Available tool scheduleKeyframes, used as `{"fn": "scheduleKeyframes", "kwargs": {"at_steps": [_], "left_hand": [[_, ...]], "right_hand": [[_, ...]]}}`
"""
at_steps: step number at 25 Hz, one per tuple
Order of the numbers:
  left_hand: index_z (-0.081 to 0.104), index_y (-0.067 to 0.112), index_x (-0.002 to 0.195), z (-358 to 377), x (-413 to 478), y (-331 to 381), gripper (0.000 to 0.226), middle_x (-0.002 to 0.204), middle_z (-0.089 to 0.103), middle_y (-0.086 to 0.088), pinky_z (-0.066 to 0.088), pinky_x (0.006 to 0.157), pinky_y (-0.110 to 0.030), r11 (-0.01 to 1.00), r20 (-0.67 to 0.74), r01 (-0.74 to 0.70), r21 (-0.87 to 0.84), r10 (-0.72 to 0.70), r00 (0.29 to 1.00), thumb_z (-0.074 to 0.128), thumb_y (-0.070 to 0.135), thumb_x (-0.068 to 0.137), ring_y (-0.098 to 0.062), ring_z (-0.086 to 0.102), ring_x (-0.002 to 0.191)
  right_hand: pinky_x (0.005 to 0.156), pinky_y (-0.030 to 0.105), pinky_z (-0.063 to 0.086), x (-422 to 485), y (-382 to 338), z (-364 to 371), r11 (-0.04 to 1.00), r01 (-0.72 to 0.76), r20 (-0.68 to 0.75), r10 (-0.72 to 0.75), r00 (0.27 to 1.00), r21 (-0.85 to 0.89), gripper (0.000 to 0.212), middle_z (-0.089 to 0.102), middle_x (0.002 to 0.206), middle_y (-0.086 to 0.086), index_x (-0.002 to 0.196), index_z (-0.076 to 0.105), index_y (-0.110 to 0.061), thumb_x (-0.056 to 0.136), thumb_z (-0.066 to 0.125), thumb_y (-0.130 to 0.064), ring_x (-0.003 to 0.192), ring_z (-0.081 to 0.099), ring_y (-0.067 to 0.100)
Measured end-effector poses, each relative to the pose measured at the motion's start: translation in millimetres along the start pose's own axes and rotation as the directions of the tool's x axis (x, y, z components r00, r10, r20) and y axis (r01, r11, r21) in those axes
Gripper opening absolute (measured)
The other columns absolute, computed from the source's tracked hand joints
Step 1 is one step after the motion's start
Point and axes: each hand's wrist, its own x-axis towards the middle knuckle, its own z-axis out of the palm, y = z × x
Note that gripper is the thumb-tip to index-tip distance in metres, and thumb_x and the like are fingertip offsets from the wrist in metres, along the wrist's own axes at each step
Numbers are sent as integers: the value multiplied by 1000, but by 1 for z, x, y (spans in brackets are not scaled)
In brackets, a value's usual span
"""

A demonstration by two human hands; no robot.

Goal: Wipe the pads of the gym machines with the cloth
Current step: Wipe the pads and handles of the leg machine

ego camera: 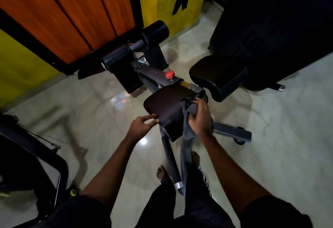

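Gym floor (108,119); cloth (188,107) under right hand (200,117)

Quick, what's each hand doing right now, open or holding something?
Left hand: open, fingertips touching the near left edge of the seat pad.
Right hand: gripping the grey cloth against the pad's right side.

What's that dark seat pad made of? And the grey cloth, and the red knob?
The seat pad looks covered in dark vinyl or fake leather: smooth, faintly shiny, with rounded corners. The cloth looks like soft fabric, because it crumples and hangs limp. The red knob is probably matte plastic, with a ridged rim.
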Motion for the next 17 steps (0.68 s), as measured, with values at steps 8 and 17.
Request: {"fn": "scheduleKeyframes", "kwargs": {"at_steps": [8,17], "left_hand": [[63,26,124,32,-15,-6,63,124,63,5,48,96,-34,1000,-229,-8,1,8,973,80,57,71,-16,59,114],[75,22,102,77,-39,4,30,96,75,5,39,66,-1,956,-370,121,-267,-218,903,69,48,87,-6,68,92]], "right_hand": [[99,46,45,57,-46,5,848,339,296,-229,927,-407,43,65,118,-1,109,66,-23,69,63,-40,117,57,27],[76,36,47,97,-71,17,730,611,667,-293,685,-307,23,64,104,3,98,65,-21,83,65,-38,101,62,30]]}}
